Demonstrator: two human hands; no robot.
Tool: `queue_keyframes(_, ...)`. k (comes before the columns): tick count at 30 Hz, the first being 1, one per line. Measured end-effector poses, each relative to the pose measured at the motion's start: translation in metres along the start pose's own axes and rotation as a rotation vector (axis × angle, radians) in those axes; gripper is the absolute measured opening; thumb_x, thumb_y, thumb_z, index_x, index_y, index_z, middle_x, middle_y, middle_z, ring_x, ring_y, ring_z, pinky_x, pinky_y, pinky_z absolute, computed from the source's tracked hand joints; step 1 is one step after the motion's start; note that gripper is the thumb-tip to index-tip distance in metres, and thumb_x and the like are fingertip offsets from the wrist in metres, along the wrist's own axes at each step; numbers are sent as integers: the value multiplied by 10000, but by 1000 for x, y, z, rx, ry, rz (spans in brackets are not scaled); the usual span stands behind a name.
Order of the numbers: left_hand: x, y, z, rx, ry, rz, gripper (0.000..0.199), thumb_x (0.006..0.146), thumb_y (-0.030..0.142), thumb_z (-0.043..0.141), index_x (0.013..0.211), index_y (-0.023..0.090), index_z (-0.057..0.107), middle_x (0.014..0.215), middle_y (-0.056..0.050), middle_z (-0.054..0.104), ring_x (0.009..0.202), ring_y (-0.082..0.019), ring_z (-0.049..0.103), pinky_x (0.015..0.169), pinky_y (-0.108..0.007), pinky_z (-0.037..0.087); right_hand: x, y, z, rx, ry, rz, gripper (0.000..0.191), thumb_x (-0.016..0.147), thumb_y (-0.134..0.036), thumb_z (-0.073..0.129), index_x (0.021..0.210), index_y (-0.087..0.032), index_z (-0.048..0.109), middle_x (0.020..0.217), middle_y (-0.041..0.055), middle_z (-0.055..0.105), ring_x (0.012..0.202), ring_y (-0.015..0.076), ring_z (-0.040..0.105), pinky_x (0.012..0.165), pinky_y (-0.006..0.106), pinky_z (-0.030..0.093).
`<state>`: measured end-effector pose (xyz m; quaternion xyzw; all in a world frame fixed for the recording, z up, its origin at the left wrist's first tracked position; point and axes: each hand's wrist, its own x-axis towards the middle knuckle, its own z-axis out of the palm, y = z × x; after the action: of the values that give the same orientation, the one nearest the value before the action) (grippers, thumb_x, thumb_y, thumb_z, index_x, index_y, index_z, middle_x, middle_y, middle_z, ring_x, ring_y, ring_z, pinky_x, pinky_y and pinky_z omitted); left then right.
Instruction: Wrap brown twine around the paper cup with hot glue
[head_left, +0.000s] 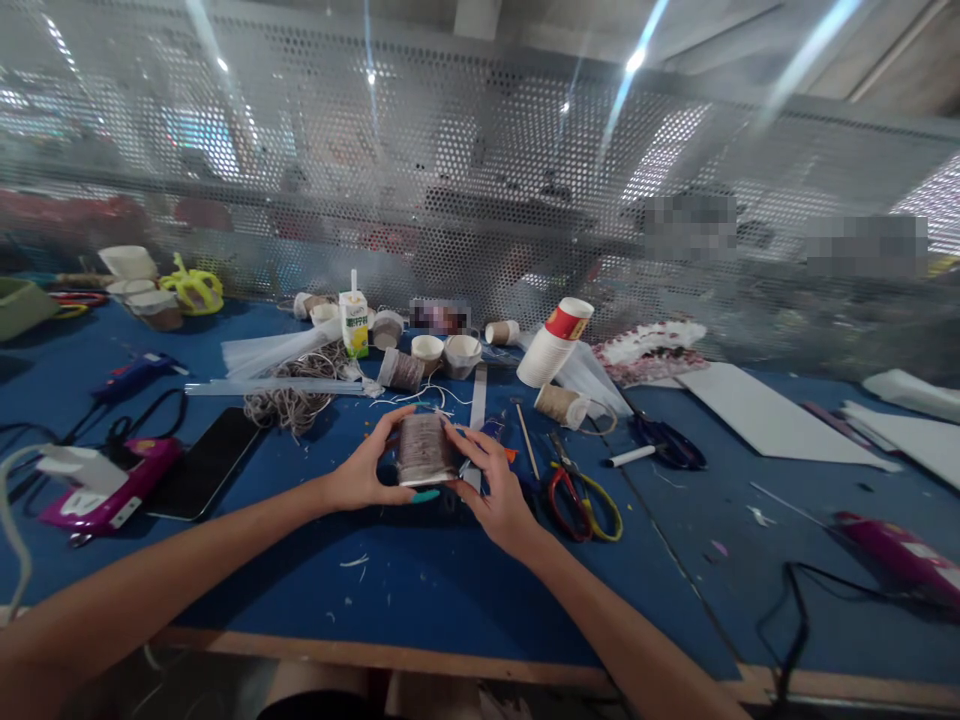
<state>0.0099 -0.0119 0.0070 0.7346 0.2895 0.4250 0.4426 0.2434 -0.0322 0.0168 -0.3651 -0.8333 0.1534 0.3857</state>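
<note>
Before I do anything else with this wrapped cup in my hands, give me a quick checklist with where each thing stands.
1. Grip: ok. Your left hand and right hand hold the wrapped cup from both sides.
2. Wrap: ok on the side facing you; cannot tell on the far side.
3. Scissors close by: ok, on the table to the right of your right hand, and likely within reach.
4. Loose cord untangled: not ok, it lies in a messy heap.
5. Glue gun hot: cannot tell; it lies on the table at the left.
6. Table free of scraps: not ok, white bits lie in front of you.
</note>
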Motion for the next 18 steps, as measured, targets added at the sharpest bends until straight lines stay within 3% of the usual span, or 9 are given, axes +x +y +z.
queue_keyframes(4,0,0,-3,189,48,10,977,631,365,796,1431,231,250,1431,-162,390,1334,-361,398,1128,-552,301,1,-2,-1,-36,-8,-16,520,943,-302,486,1443,-300,342,1403,79,502,1298,235,482,1064,411,448)
queue_keyframes(7,0,2,-2,275,63,5,940,607,328,808,1404,236,317,1388,-154,423,1307,-359,420,1098,-554,348,2,-3,-1,-38,-27,-81,515,959,-263,442,1452,-299,296,1390,81,515,1304,228,481,1054,425,462)
queue_keyframes(10,-1,2,1,212,107,33,837,637,310,788,1361,246,374,1341,-138,443,1265,-322,470,1031,-477,455,4,-8,-4,-53,-13,-166,559,942,-223,459,1454,-284,242,1391,97,511,1331,243,449,1088,487,410)
queue_keyframes(13,-2,-1,3,125,237,73,766,657,299,778,1322,248,402,1336,-129,425,1275,-310,464,1018,-450,475,6,-15,-10,-11,14,-241,576,898,-193,483,1418,-251,245,1437,127,452,1366,266,396,1114,546,338)
queue_keyframes(18,1,-10,2,55,385,83,765,643,289,791,1300,253,401,1359,-119,380,1308,-313,435,1035,-454,460,4,-21,-22,122,-9,-220,366,849,-207,470,1206,-258,404,1356,100,551,1368,279,369,1036,540,402)
